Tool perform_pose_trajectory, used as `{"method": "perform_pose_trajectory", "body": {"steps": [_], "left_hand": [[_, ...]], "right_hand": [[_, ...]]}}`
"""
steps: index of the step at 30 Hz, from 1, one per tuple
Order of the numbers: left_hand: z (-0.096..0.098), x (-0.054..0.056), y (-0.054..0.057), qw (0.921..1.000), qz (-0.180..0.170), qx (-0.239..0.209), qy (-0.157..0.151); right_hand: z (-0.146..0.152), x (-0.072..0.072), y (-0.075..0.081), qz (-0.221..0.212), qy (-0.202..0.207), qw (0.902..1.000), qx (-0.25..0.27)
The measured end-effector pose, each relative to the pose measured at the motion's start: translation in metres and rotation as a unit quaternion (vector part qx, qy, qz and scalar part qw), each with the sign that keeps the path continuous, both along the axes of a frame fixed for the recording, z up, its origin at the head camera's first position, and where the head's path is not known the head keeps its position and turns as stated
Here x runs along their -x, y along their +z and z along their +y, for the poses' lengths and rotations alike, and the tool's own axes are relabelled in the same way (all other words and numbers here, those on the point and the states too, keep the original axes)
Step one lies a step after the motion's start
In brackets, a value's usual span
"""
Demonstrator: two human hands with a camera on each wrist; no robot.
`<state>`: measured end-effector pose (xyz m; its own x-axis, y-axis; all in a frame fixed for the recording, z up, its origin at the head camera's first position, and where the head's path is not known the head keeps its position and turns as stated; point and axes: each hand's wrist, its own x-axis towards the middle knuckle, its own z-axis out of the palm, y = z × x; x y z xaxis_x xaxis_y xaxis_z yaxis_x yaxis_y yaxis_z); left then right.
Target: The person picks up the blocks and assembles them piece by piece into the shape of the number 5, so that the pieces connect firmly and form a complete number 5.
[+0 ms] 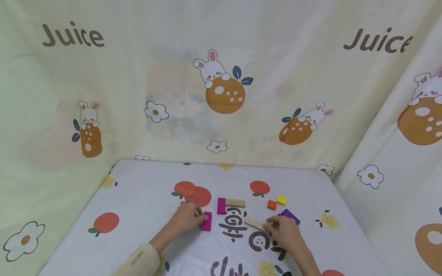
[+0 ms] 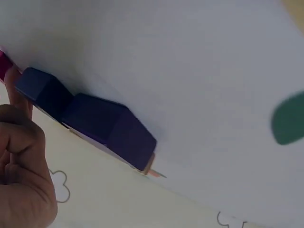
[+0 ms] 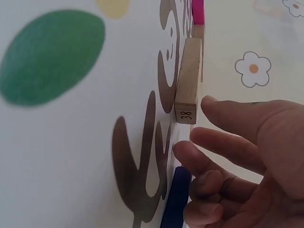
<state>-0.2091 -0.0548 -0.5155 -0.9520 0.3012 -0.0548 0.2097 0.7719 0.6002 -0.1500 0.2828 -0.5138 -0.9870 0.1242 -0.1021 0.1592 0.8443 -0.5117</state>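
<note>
On the left, the left hand holds a magenta block, thumb and finger at its upper left edge. The left wrist view shows only a sliver of magenta at the fingertip, with dark blue blocks beside the hand. Opposite, the right hand is at the near end of a light wooden block. Its thumb and index finger are apart beside the block's end, marked 38, in the right wrist view; the other fingers are loosely bent. A second magenta block touches another wooden block.
Beyond the right hand are an orange block, a yellow block and a purple block; a dark red piece is partly hidden by that hand. A printed cloth covers the table, and patterned curtains rise behind and beside it.
</note>
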Motion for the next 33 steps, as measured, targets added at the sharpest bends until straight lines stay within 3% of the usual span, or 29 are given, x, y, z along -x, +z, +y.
{"method": "perform_pose_trajectory", "body": {"steps": [14,33], "left_hand": [[0.007,-0.005,0.000,0.9980,-0.049,-0.021,-0.034],[0.024,-0.008,-0.005,0.9959,-0.053,-0.047,-0.056]], "right_hand": [[-0.004,-0.001,0.000,-0.003,0.017,0.9994,0.031],[-0.019,0.001,-0.001,0.016,0.039,0.9987,0.027]]}}
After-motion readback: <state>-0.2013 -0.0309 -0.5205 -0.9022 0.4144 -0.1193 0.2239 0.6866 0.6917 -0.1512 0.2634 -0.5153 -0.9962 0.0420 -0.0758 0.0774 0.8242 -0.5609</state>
